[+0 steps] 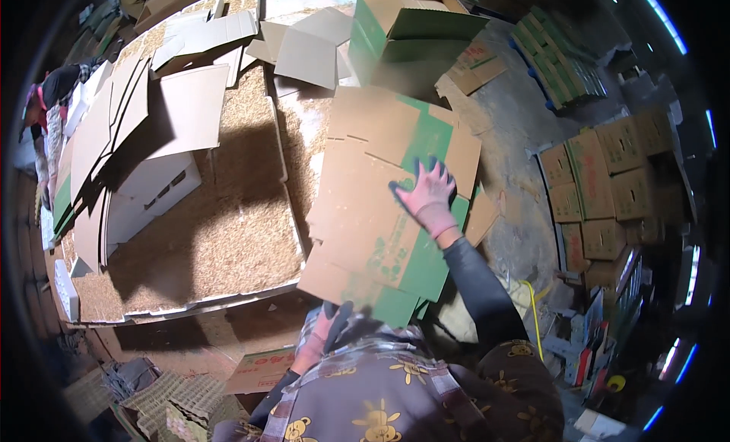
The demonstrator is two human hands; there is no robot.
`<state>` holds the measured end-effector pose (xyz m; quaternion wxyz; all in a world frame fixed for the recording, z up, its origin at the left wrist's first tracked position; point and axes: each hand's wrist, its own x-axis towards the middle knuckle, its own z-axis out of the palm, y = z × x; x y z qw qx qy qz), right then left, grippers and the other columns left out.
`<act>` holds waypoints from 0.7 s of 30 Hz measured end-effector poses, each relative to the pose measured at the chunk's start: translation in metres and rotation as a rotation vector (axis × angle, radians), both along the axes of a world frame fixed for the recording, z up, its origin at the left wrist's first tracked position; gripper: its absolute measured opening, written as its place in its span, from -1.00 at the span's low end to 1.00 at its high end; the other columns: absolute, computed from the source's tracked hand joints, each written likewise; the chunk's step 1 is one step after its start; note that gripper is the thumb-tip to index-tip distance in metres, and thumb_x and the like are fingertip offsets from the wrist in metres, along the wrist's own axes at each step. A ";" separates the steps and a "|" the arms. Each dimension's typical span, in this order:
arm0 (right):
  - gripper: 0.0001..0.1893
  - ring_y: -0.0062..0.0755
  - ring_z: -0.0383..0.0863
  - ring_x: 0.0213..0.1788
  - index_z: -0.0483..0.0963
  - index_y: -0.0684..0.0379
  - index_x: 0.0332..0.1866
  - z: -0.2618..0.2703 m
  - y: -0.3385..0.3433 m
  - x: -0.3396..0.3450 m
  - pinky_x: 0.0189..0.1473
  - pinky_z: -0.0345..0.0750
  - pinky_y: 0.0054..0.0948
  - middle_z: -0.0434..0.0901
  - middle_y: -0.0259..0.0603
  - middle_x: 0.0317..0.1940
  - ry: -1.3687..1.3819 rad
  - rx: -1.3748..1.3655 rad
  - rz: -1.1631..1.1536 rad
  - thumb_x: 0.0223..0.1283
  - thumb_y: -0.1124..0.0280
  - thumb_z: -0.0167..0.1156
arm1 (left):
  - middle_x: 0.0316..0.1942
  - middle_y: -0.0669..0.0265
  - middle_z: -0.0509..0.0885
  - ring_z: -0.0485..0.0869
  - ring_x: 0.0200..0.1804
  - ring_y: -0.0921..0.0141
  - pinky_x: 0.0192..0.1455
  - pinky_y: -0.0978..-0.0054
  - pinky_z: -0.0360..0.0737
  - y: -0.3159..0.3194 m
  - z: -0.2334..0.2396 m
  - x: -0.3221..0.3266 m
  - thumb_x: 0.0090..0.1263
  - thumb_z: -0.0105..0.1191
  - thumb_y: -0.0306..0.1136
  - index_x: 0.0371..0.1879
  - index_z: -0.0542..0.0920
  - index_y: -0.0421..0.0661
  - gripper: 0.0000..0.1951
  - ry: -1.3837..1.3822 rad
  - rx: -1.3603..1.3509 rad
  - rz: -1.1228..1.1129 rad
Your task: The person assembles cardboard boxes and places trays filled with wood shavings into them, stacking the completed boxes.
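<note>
A flattened cardboard box [365, 208], brown with green printed bands, lies in front of me with its slotted flaps unfolded. My right hand [430, 194], in a pink glove with dark fingertips, rests on its right part with the fingers spread. Close to my body, my left hand [328, 331] is at the lower edge of the same sheet, also gloved. Whether its fingers grip that edge cannot be made out. Just beyond the sheet stands an open cardboard box [422, 48] with green sides and raised flaps.
To the left is a wide bed of grain-like husks [245, 237] with a pale rim and a white foam box [154, 197]. Loose cardboard sheets [188, 108] lean over it. Stacked cartons [599, 180] stand right, near a yellow hose [535, 316]. Another person [54, 100] bends at far left.
</note>
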<state>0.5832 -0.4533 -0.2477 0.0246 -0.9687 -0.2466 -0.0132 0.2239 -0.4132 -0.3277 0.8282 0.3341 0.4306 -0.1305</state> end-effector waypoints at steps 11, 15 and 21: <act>-0.17 -0.21 0.60 0.07 0.48 0.25 0.18 -0.025 0.048 0.267 0.12 0.48 -0.31 0.61 -0.02 0.07 0.855 -0.013 0.375 -0.08 -0.25 0.30 | 0.01 0.14 0.55 0.56 0.03 0.23 0.05 0.33 0.52 -0.002 0.002 0.039 0.36 0.07 -0.40 0.08 0.42 -0.19 -0.66 -0.114 0.575 0.459; -0.46 -0.41 0.61 -0.02 0.52 0.19 0.12 -0.068 -0.051 0.268 0.07 0.51 -0.39 0.65 -0.22 -0.04 1.014 0.108 0.623 0.08 0.11 0.35 | 0.11 0.27 0.49 0.51 0.08 0.37 0.10 0.43 0.50 0.008 0.035 0.072 0.51 -0.08 -0.30 0.33 0.27 -0.14 -0.55 -0.082 0.600 0.508; -0.24 0.03 0.29 0.35 0.27 0.05 0.36 -0.181 -0.168 0.283 0.31 0.35 -0.23 0.22 0.04 0.35 0.557 0.543 0.044 0.07 -0.05 0.30 | 0.10 0.22 0.49 0.52 0.05 0.41 0.05 0.45 0.52 0.015 0.060 0.099 0.36 0.11 -0.36 0.40 0.12 -0.13 -0.34 -0.014 0.512 0.414</act>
